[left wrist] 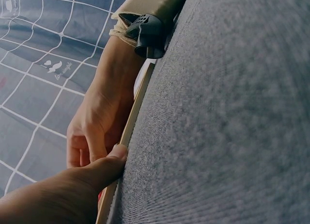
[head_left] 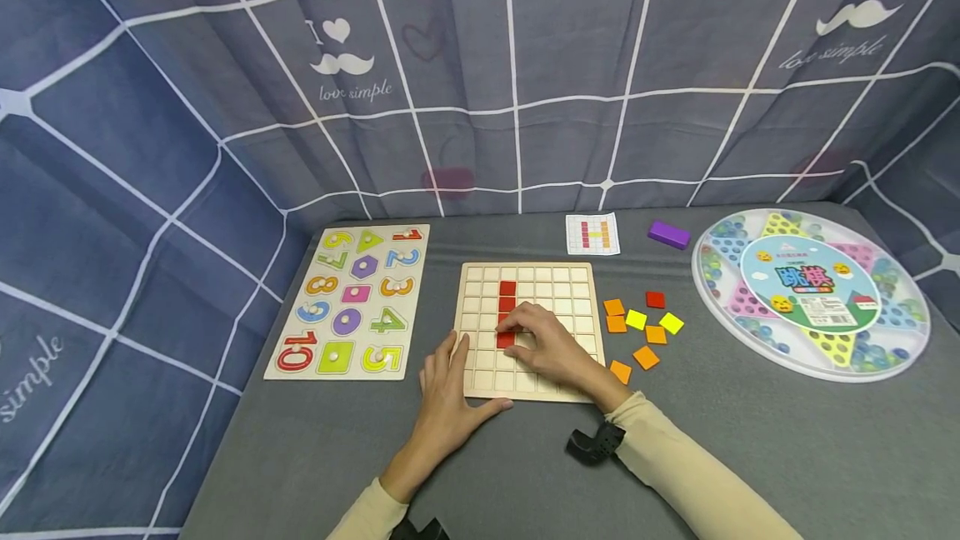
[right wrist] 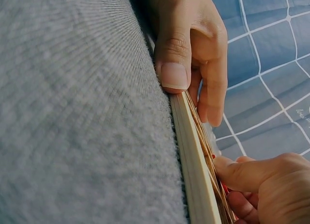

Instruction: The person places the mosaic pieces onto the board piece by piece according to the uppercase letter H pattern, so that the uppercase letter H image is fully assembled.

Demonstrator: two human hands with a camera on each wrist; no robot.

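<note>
A wooden grid board lies on the grey cloth with several red square tiles in one column. My right hand reaches over the board from the right. Its curled thumb and index finger pinch a red tile at the near end of the column; red shows beside the thumb in the right wrist view. My left hand braces the board's near left corner. Its fingers lie straight along the left edge, and the thumb presses the near edge.
Loose orange, yellow and red tiles lie right of the board. A pattern card and a purple block sit behind. On the left is a number-and-shape puzzle board; on the right, a round Chinese checkers set. Grid-patterned curtains surround the table.
</note>
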